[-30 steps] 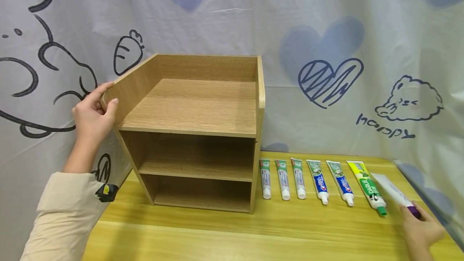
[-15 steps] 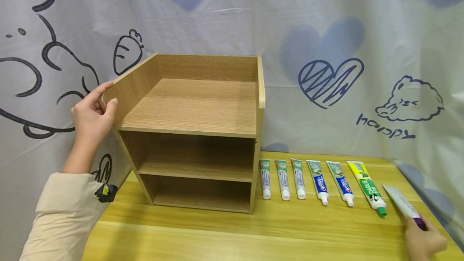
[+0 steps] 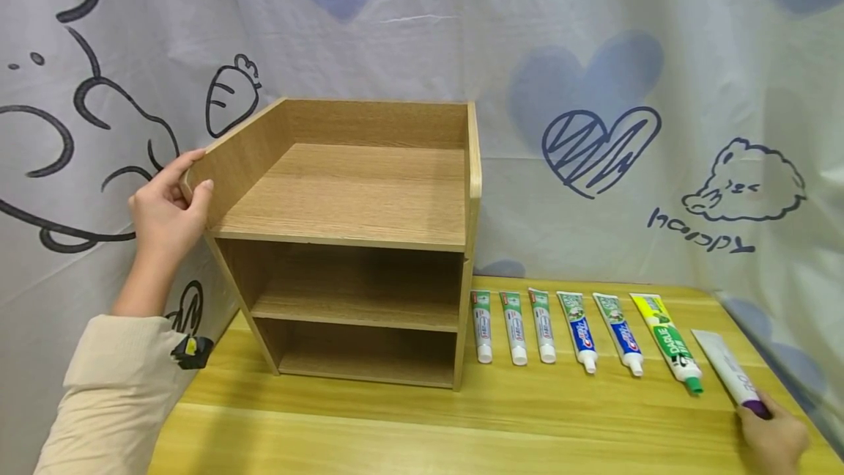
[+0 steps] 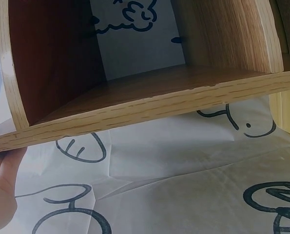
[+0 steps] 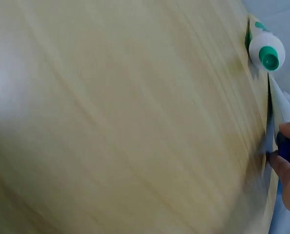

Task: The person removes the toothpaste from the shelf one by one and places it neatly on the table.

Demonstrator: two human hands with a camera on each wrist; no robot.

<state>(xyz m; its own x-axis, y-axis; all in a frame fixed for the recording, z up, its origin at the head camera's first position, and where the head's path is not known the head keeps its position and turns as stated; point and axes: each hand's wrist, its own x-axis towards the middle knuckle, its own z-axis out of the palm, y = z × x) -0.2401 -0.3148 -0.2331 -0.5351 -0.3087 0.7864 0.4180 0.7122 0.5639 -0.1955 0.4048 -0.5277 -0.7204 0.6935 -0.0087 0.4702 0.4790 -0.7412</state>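
Note:
At the left of the head view, my left hand [image 3: 170, 207] grips the front edge of the left side panel of a wooden desktop shelf [image 3: 356, 193]. The left wrist view has the fingers [image 4: 8, 163] against that panel's edge. Far right, my right hand [image 3: 774, 435] pinches the dark purple cap of a white toothpaste tube [image 3: 725, 366]. This tube slants along the table, cap toward me. In the right wrist view, thumb and finger hold the cap [image 5: 287, 148], and most of the hand falls outside the frame. Left of it lies a yellow and green toothpaste tube [image 3: 669, 343].
Two blue and green toothpaste tubes [image 3: 579, 332] and several smaller green and silver tubes [image 3: 512, 325] lie in a row beside the shelf, caps toward me. The shelf's lower compartments [image 3: 369, 350] face forward. A printed curtain [image 3: 422, 35] hangs behind the wooden table [image 3: 395, 431].
My right hand has moved the white toothpaste tube right and toward me, away from the yellow and green one, then slightly back. My left hand has stayed on the shelf.

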